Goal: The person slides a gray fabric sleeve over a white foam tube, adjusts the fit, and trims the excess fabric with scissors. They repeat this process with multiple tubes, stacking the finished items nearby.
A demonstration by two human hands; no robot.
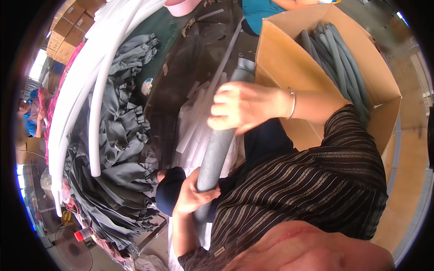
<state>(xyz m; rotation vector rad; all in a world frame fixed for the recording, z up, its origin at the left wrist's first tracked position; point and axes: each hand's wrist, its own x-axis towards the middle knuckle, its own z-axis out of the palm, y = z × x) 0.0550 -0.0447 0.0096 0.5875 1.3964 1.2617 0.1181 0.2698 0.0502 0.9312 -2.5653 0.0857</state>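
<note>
A long grey tube in a fabric sleeve (212,156) slants up in front of my striped shirt. My right hand (244,106), with a bangle at the wrist, is closed round its upper part and slightly blurred. Lower down, my left hand (195,193) wraps the same tube, thumb across the front. Above my right hand the sleeve's end (245,65) looks loose and gathered. To the left lies a heap of dark grey fabric sleeves (120,131), bunched up. Long white foam tubes (96,135) lie over and beside that heap.
At the right stands an open cardboard box (282,58) holding several grey covered tubes (343,63). White tube pieces (192,131) lie on the floor beyond my hands. A pink basin (181,7) is at the top. Another person in teal (262,16) is near the box.
</note>
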